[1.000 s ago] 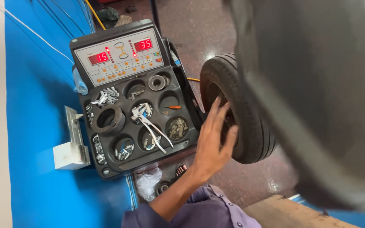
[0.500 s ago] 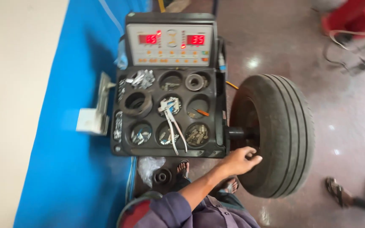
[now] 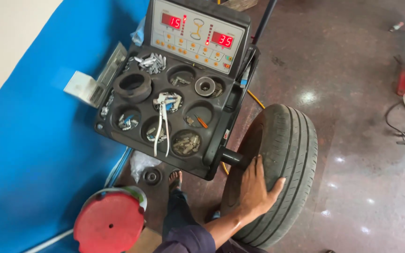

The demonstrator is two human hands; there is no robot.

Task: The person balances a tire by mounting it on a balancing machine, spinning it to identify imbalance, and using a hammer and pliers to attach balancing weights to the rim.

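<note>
A single hand [image 3: 255, 191] is seen at the lower middle, laid flat and open on the tyre [image 3: 282, 173], with the fingers spread over the near shoulder of the tread and the thumb stretched toward the grooves; which hand it is cannot be told with certainty, though the forearm rises from the lower edge and it is taken here as the right one; the other hand is not in view; the tyre is held upright on a dark shaft [image 3: 233, 158] that juts from the side of a black machine [image 3: 221, 126], so the wheel stands just beside the machine's right edge, above the wet, glossy floor [image 3: 352, 107]; the top of the machine is shaped as a tray [image 3: 139, 140] of round wells, in which small metal weights [image 3: 152, 62] are heaped at the upper left; a black ring [image 3: 132, 85] is set in one well, a metal cone [image 3: 205, 86] in another, and white-handled pliers [image 3: 161, 122] are laid across the middle wells; a grey panel [image 3: 198, 35] with two red lit displays is raised at the back; a red round stool [image 3: 109, 226] is seen at the lower left, beside a bare foot [image 3: 175, 178]; a blue wall [image 3: 33, 154] runs along the left.
</note>
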